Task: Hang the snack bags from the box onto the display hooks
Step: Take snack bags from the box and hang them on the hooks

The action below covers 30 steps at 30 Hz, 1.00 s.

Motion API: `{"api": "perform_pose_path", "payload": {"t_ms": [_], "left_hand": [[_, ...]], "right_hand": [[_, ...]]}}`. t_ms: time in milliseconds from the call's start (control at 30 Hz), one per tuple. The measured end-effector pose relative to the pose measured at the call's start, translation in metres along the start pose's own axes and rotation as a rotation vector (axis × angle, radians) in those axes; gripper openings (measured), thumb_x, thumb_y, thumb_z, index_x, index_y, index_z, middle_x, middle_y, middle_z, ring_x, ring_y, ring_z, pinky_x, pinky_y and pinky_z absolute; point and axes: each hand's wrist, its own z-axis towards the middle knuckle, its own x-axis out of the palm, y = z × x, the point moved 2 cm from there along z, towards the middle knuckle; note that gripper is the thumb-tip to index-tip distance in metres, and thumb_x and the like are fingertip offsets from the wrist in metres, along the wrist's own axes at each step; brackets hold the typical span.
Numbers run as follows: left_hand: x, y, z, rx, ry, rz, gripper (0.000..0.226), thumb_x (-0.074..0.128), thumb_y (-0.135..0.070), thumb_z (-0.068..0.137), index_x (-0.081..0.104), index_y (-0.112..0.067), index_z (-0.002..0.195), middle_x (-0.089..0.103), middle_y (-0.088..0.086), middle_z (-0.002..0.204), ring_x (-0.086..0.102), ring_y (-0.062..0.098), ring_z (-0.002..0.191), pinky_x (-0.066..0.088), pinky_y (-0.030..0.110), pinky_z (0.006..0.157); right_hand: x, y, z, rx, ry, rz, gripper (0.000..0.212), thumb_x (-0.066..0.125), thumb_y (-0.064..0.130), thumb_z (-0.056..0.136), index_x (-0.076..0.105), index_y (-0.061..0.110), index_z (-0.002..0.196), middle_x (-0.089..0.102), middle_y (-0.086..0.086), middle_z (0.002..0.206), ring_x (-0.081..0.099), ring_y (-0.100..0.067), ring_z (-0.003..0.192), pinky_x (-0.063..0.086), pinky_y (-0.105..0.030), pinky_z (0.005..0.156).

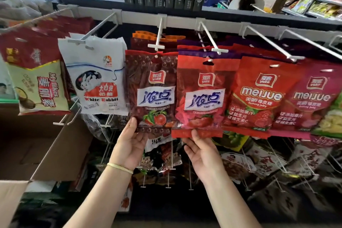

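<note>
Head view puts our left hand [129,144] at the bottom seam of the dark brown snack bag [153,90], thumb on the lower left corner, fingers behind it, pinching. Our right hand [201,150] pinches the bottom seam of the red strawberry bag [201,96] in the same way, thumb in front. Both bags hang from white display hooks [157,42] under the front edge of the rack's top rail, side by side and overlapping. We judge them light, soft and crinkly, a little slippery; the flat sealed seams give the firmest hold. An open cardboard box [37,144] sits at lower left.
</note>
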Motion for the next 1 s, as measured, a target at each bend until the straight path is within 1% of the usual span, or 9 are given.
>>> {"api": "perform_pose_path", "payload": {"t_ms": [167,267,367,467,533,633,767,867,1000], "left_hand": [[-0.003,0.011,0.001,-0.017,-0.033,-0.133,0.027,0.052,-0.031,0.098,0.066,-0.016,0.115,0.075,0.003,0.106,0.073,0.013,0.092,0.060,0.025,0.074],[-0.001,0.014,0.002,-0.014,-0.037,-0.188,0.032,0.050,-0.034,0.099,0.063,-0.013,0.120,0.075,0.004,0.106,0.074,0.014,0.094,0.058,0.029,0.079],[0.002,0.019,-0.003,-0.033,-0.080,-0.285,0.031,0.058,-0.041,0.093,0.067,-0.015,0.106,0.074,0.003,0.101,0.072,0.019,0.094,0.050,0.033,0.090],[0.003,0.034,-0.014,-0.115,-0.176,-0.393,0.046,0.070,-0.057,0.079,0.067,-0.014,0.095,0.073,0.001,0.093,0.065,0.020,0.093,0.050,0.033,0.091],[0.005,0.052,-0.025,-0.230,-0.191,-0.321,0.046,0.064,-0.054,0.086,0.070,-0.011,0.104,0.076,0.006,0.104,0.066,0.022,0.100,0.051,0.033,0.088],[0.016,0.073,-0.044,-0.353,-0.107,-0.092,0.029,0.053,-0.032,0.095,0.069,-0.010,0.106,0.076,0.007,0.104,0.067,0.021,0.091,0.050,0.032,0.078],[0.039,0.069,-0.047,-0.189,-0.004,0.205,0.021,0.055,-0.027,0.097,0.068,-0.015,0.110,0.076,0.003,0.102,0.067,0.016,0.087,0.049,0.031,0.078],[0.049,0.062,-0.047,-0.115,-0.019,0.236,0.022,0.057,-0.029,0.096,0.068,-0.015,0.108,0.075,0.005,0.107,0.066,0.015,0.085,0.049,0.031,0.078],[0.050,0.063,-0.060,-0.042,-0.084,0.281,0.029,0.049,-0.028,0.098,0.070,-0.008,0.101,0.076,0.013,0.103,0.069,0.020,0.082,0.049,0.032,0.074]], "right_hand": [[-0.002,0.001,0.002,0.014,0.005,-0.014,0.007,0.068,0.014,0.086,0.063,0.017,0.085,0.075,-0.001,0.082,0.071,-0.016,0.071,0.049,-0.030,0.073],[-0.003,0.002,0.002,0.025,0.024,-0.020,0.006,0.068,0.014,0.088,0.064,0.017,0.085,0.074,0.000,0.079,0.068,-0.016,0.071,0.048,-0.030,0.070],[-0.005,0.002,0.002,0.037,0.060,-0.043,0.002,0.068,0.016,0.088,0.066,0.016,0.086,0.074,-0.002,0.080,0.067,-0.017,0.072,0.049,-0.029,0.069],[-0.014,0.003,0.000,0.051,0.092,-0.096,0.013,0.070,0.021,0.082,0.068,0.013,0.092,0.074,-0.005,0.086,0.069,-0.017,0.075,0.051,-0.029,0.067],[-0.023,0.004,-0.001,0.057,0.082,-0.093,0.017,0.072,0.023,0.078,0.067,0.014,0.092,0.073,-0.005,0.085,0.068,-0.016,0.073,0.050,-0.029,0.065],[-0.039,0.013,-0.002,0.032,0.025,-0.027,0.019,0.072,0.025,0.073,0.065,0.017,0.089,0.069,-0.001,0.075,0.065,-0.014,0.064,0.048,-0.029,0.066],[-0.053,0.030,-0.001,-0.032,-0.001,-0.005,0.006,0.066,0.020,0.086,0.062,0.018,0.088,0.065,-0.001,0.073,0.062,-0.014,0.061,0.046,-0.030,0.065],[-0.056,0.038,-0.004,-0.098,0.012,-0.076,0.008,0.058,0.012,0.095,0.062,0.015,0.089,0.064,-0.001,0.071,0.060,-0.014,0.061,0.046,-0.029,0.063],[-0.061,0.040,-0.008,-0.179,0.028,-0.220,0.007,0.059,0.008,0.095,0.062,0.012,0.089,0.062,-0.002,0.071,0.058,-0.016,0.062,0.047,-0.028,0.062]]}}
